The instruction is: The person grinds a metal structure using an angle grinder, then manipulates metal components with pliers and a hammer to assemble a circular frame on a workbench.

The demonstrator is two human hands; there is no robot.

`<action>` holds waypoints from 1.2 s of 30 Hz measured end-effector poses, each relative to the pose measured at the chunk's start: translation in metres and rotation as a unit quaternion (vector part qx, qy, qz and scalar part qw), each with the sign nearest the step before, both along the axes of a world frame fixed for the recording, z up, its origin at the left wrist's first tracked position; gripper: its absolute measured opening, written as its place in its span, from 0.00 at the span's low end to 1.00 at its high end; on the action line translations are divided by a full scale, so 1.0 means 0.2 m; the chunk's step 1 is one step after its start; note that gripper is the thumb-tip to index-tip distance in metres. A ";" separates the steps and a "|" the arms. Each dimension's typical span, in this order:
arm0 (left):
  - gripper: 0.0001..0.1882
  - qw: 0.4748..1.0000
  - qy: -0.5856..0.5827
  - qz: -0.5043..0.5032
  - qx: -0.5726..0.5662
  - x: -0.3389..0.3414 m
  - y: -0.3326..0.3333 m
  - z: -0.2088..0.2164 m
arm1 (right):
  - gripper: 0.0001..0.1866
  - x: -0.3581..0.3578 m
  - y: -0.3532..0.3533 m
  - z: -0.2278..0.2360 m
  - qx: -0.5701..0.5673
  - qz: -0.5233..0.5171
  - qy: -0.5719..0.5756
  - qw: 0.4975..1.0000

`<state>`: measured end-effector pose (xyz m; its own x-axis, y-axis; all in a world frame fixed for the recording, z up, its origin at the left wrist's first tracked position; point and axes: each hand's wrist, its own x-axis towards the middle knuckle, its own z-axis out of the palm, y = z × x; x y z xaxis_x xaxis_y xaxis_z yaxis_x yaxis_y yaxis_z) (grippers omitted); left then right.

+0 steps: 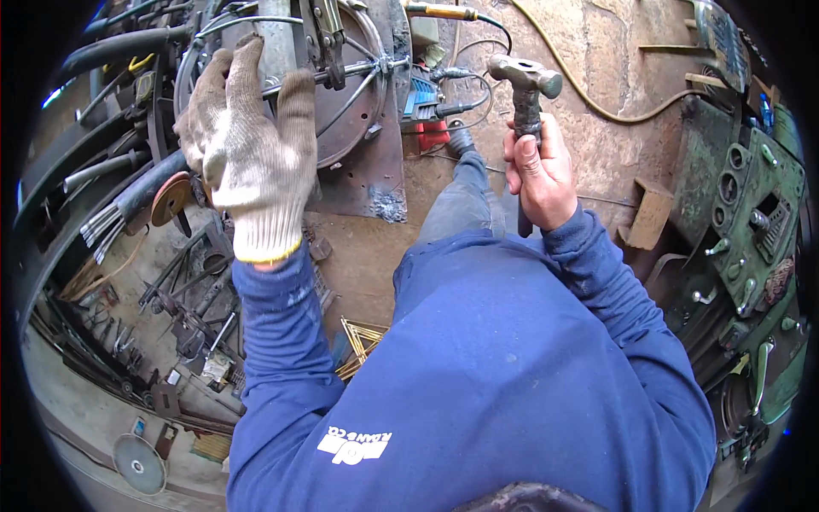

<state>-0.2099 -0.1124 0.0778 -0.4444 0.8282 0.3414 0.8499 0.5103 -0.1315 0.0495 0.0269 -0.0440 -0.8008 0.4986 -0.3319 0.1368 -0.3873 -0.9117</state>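
My left hand, in a pale knitted work glove with a dirty palm side, reaches over a metal workbench plate. Its fingers are spread, and nothing shows in its grip. Beside the fingers lies a round frame of bent steel rod with straight rods crossing it. Locking pliers stand near the frame's middle, next to a grey metal tube. My bare right hand is wrapped round the handle of a hammer, held head up, away from the bench. Whether the glove touches the rods, I cannot tell.
Behind the bench stands a blue welding machine with cables; a hose crosses the floor. A green machine lines the right side, near a brown block. Bars, a brown disc and scrap crowd the left.
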 end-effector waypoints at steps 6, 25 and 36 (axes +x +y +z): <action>0.41 0.993 -0.080 -0.050 -0.069 0.05 -0.03 0.06 | 0.29 -0.13 -0.15 -0.02 -0.048 -0.036 0.068 0.996; 0.42 0.985 -0.151 0.011 -0.084 0.09 -0.01 0.10 | 0.33 -0.35 -0.30 0.11 -0.039 0.016 0.031 0.999; 0.59 0.966 -0.076 -0.071 -0.236 -0.06 0.11 0.21 | 0.30 -0.36 -0.29 0.08 -0.017 0.021 0.032 0.999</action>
